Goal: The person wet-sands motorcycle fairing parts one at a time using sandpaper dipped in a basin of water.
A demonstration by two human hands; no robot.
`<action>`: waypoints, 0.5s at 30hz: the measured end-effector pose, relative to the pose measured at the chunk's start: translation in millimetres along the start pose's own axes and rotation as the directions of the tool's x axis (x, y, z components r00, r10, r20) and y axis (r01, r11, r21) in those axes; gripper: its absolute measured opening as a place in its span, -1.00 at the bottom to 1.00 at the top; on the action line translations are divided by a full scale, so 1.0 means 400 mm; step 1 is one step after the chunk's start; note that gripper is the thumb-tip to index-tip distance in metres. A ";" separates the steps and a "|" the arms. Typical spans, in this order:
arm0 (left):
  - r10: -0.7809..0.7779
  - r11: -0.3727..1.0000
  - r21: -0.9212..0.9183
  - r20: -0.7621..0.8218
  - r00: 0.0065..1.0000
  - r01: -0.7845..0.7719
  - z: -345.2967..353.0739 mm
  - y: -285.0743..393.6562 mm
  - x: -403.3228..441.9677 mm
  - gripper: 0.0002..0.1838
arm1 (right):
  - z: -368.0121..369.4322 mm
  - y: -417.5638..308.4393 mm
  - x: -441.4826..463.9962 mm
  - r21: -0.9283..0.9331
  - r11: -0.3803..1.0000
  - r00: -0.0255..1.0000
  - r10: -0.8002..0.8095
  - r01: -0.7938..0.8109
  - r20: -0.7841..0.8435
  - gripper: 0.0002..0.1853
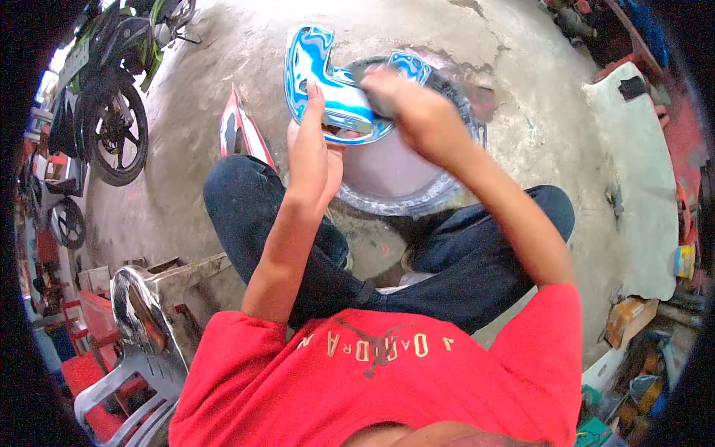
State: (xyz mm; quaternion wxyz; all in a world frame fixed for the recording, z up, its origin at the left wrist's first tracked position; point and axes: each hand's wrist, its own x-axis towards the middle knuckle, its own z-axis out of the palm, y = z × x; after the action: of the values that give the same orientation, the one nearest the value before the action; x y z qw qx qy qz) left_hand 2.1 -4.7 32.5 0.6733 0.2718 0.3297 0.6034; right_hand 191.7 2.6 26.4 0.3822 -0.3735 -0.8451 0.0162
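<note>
A shiny blue and white curved panel point(331, 93) is held up over a round basin point(417, 201) of greyish liquid on the floor. My left hand point(316, 149) grips the panel's lower left side, thumb on its face and fingers behind. Over the panel's right part, my right hand point(395, 93) is closed around a dark grey pad point(378, 97), blurred by motion, and presses it near the surface. The panel's far right end shows beyond my right hand.
A red and white panel point(246, 130) lies on the floor left of the basin. Motorcycles point(115, 112) stand at the upper left, a grey plastic chair point(138, 372) at the lower left. A long pale panel point(637, 179) lies at the right.
</note>
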 end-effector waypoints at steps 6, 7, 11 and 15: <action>0.018 1.000 0.008 -0.044 0.999 -0.018 -0.009 -0.017 0.014 -0.59 | 0.041 -0.060 -0.042 0.005 0.997 0.994 0.077 -0.076 -0.079 -0.41; 0.004 1.000 -0.011 -0.046 0.999 -0.004 -0.011 -0.018 0.017 -0.59 | 0.049 -0.097 -0.048 0.043 0.999 0.999 0.011 -0.009 -0.042 -0.38; -0.048 0.999 -0.020 -0.046 0.998 0.047 -0.010 -0.021 0.015 -0.57 | 0.031 0.040 -0.015 0.048 0.982 0.980 0.185 -0.182 -0.070 -0.54; -0.058 0.998 -0.035 -0.074 0.996 0.056 -0.041 -0.039 0.043 -0.54 | 0.079 0.030 -0.056 0.072 0.978 0.978 0.201 -0.197 -0.057 -0.60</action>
State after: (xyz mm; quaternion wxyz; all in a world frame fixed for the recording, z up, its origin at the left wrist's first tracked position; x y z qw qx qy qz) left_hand 0.2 9.8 8.1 0.6818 0.2283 0.3523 0.5991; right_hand 187.9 4.8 -13.8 0.4176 -0.4436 -0.7899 0.0703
